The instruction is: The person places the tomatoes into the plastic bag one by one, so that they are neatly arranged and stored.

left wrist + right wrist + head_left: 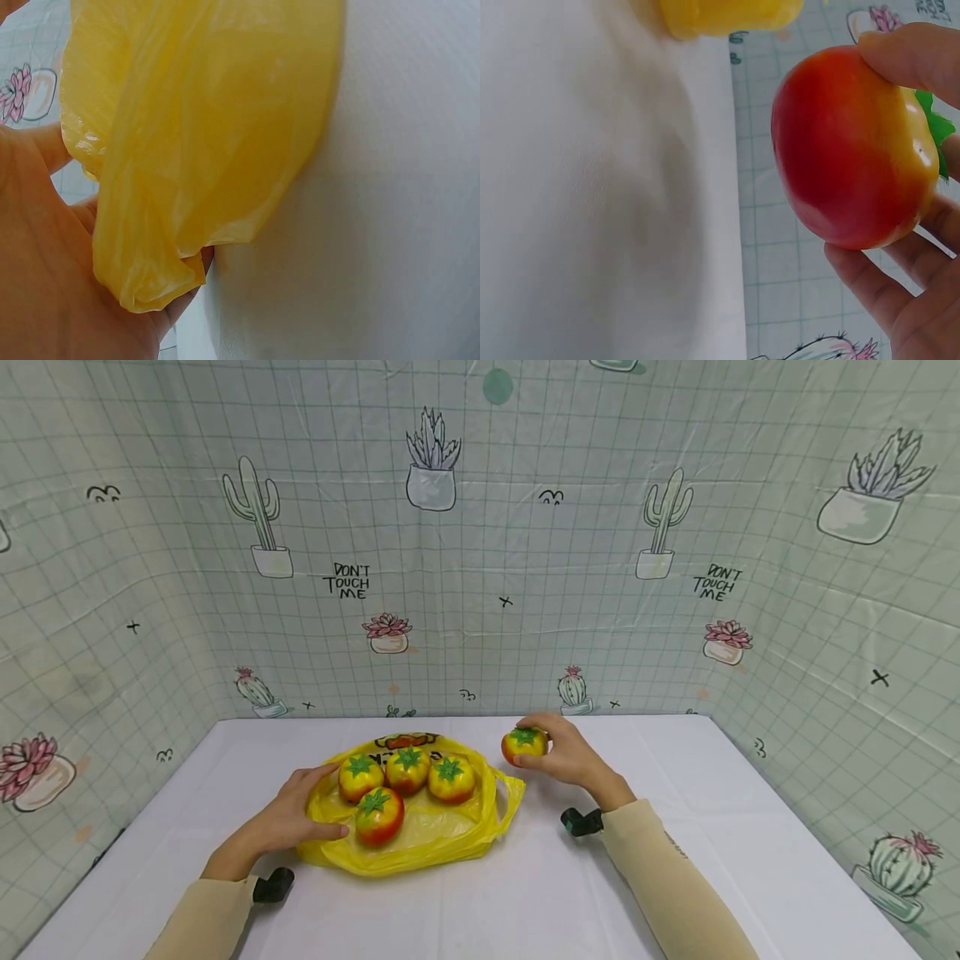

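Note:
My right hand point(566, 752) pinches a red-and-yellow tomato point(847, 150) with a green star-shaped leaf top, thumb on one side and fingers on the other. In the right wrist view a gap shows between the tomato and the white table. A yellow plastic bag point(442, 847) lies flattened to the left, with several similar tomatoes point(380, 817) upright on or in it. At the bag's left edge my left hand point(296, 810) is spread, thumb and fingers apart, touching the crumpled plastic; its fingertips are partly hidden behind the bag in the left wrist view.
A white cloth covers the table point(525, 902). Grid-patterned curtains point(465, 568) with cactus prints rise at its back and both sides. The bag's loop handle point(512, 802) points right, toward the right hand. Black wrist devices point(581, 822) sit by both sleeves.

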Available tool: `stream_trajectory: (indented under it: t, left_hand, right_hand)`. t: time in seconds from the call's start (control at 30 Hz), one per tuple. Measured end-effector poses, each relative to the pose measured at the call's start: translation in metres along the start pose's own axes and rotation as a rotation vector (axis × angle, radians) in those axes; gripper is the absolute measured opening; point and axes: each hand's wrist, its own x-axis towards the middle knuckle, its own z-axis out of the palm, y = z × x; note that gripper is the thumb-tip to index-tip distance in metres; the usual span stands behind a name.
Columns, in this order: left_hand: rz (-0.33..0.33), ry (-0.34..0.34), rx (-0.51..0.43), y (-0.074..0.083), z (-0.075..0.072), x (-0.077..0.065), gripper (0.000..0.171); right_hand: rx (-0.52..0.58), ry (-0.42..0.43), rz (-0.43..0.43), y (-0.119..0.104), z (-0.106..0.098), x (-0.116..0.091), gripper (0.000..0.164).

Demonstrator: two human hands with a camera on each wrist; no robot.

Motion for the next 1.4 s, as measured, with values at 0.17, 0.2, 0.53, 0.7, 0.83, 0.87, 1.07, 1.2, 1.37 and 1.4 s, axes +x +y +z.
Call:
stream_trajectory:
  t: [0.17,0.2,0.53,0.7,0.83,0.87,1.07,1.2,1.37,1.4]
  left_hand:
    - [0.002,0.002,-0.005,-0.001,0.000,0.001,0.103]
    - [0.003,0.002,-0.005,-0.001,0.000,0.001,0.103]
    - [0.002,0.005,-0.002,-0.001,0.000,0.000,0.102]
    - [0.003,0.003,-0.002,-0.001,0.001,0.001,0.102]
    - [0.007,0.004,-0.003,-0.002,0.000,0.001,0.102]
    - [0.008,0.005,-0.002,-0.002,0.000,0.001,0.102]
    - [0.002,-0.001,0.000,0.001,0.000,0.000,0.102]
    - [0.005,-0.002,-0.001,0.001,0.000,-0.001,0.102]
    - [0.007,0.000,0.000,0.001,-0.001,-0.001,0.102]
    - [0.008,0.002,0.001,0.001,-0.001,0.000,0.101]
  right_hand:
    - [-0.011,-0.007,-0.039,-0.008,0.002,0.001,0.046]
    - [-0.011,-0.006,-0.049,-0.009,0.002,0.002,0.046]
    - [-0.005,0.003,-0.121,-0.026,0.005,0.003,0.047]
    - [-0.001,0.002,-0.176,-0.034,0.008,0.003,0.047]
    - [-0.009,0.001,-0.201,-0.040,0.011,0.003,0.048]
    - [-0.009,-0.002,-0.202,-0.042,0.011,0.003,0.048]
    - [-0.016,-0.017,-0.218,-0.048,0.014,0.003,0.049]
    - [-0.006,-0.024,-0.228,-0.052,0.017,0.003,0.047]
    - [0.009,-0.018,-0.258,-0.058,0.020,0.003,0.045]
    - [0.013,-0.018,-0.266,-0.059,0.021,0.003,0.044]
